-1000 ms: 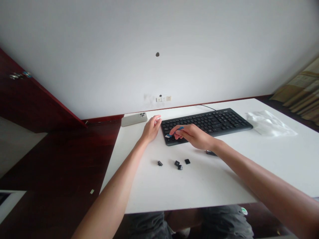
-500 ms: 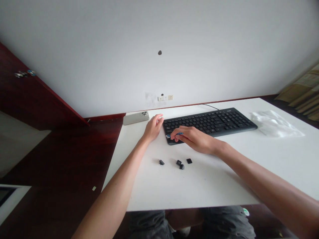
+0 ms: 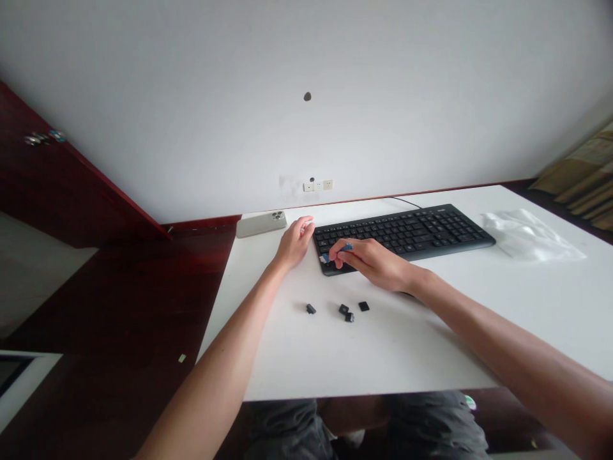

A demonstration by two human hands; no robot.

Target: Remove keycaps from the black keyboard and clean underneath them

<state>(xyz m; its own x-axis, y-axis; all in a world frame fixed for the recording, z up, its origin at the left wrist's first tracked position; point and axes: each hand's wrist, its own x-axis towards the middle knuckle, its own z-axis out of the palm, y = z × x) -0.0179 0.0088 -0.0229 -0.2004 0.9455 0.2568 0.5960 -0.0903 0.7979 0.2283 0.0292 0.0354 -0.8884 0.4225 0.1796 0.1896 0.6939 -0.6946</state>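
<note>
A black keyboard (image 3: 416,233) lies on the white table, angled with its left end nearest me. My right hand (image 3: 371,259) is over that left end, pinching a slim blue brush (image 3: 325,258) whose pale tip points left onto the lower left keys. Fingers cover most of its handle. Beside the keyboard's left edge rests my left hand (image 3: 294,243), fingers loosely bent and apart, with nothing visible in it; whether it touches the edge I cannot tell. In front of the keyboard, several loose black keycaps (image 3: 364,306) lie on the table, one keycap (image 3: 311,308) apart on the left.
A phone (image 3: 261,224) lies face down at the table's back left corner. To the right of the keyboard is a crumpled clear plastic bag (image 3: 529,236). The keyboard's cable (image 3: 406,202) runs back toward the wall, where sockets (image 3: 318,186) are fitted.
The brush has shifted slightly in my right hand, its tip now a little further right and tilted differently. My left hand stays by the keyboard edge. The whole view has moved marginally.
</note>
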